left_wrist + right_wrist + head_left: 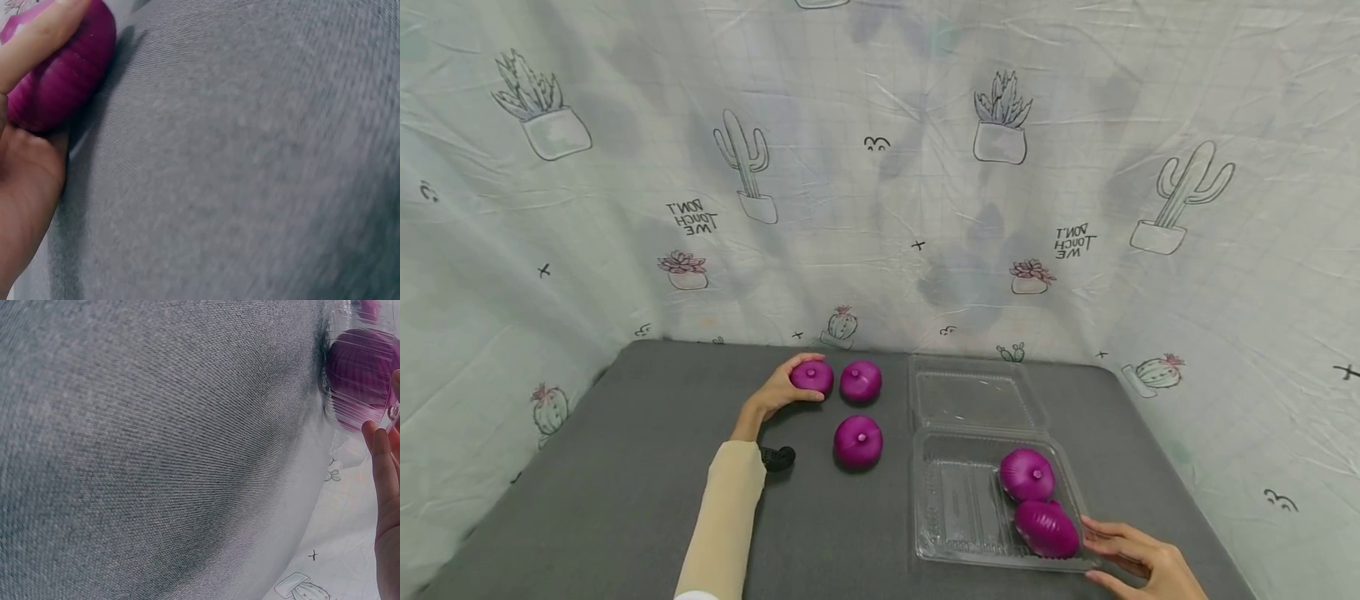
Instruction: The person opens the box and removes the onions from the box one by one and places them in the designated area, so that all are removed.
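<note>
My left hand (781, 390) grips a purple onion (812, 377) at the back of the table, fingers behind it and thumb in front. In the left wrist view the thumb lies across this onion (69, 75), close above the grey cloth. Beside it sits a second onion (861, 382), and a third onion (858, 442) stands nearer. On the right, my right hand (1142, 560) holds the near right corner of an open clear plastic container (951, 554). Two more onions, one upright (1027, 475) and one lying tilted (1047, 529), touch each other along the container's right side.
The container's lid (970, 400) lies folded back behind its base. A small black object (778, 457) shows next to my left sleeve (722, 517), partly hidden by it. Grey cloth covers the table (625, 467), and a cactus-printed white curtain (880, 192) hangs behind and at both sides.
</note>
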Demonstrator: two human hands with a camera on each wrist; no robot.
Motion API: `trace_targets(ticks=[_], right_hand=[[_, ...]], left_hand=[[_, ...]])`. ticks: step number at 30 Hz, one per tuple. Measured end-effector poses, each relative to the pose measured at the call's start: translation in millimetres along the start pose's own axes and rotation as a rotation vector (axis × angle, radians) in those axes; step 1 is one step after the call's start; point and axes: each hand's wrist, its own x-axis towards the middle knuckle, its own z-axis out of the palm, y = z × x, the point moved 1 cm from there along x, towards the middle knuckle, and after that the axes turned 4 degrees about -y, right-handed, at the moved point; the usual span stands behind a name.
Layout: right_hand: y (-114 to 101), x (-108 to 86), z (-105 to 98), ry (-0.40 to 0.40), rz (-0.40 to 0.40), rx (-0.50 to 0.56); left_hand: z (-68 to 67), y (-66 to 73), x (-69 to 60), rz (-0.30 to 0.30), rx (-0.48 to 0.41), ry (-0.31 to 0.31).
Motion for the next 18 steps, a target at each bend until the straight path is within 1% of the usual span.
trace_targets(ticks=[3,4,6,10,11,12,14,18], right_hand=[[-0.7,0.5,0.7,0.000,0.004,-0.004],[-0.6,0.7,0.5,-0.003,0.001,0.000],[-0.8,0.7,0.7,-0.002,0.007,0.004],[-1.3,-0.2,1.6,-0.004,0.024,-0.005],[-1.7,-0.6,1.7,-0.004,0.032,-0.011],[-1.9,-0.7,1.7,-0.003,0.036,-0.020],[-2.4,-0.6,1.4,0.002,0.048,-0.039],[-2.9,1.1,0.8,0.004,0.050,-0.041]], left_hand=[[0.4,0.4,1.3,0.017,0.016,0.023],[1.3,3.5,0.5,0.024,0.020,0.022],[2.3,3.5,0.1,0.043,0.041,0.009],[3.9,4.1,-3.4,0.083,0.122,-0.041],[3.6,1.0,-2.3,0.093,0.141,-0.046],[3.6,1.2,-1.9,0.101,0.148,-0.048],[2.5,0.6,0.0,0.118,0.138,-0.036],[-2.6,-2.0,3.1,0.112,0.082,0.018]])
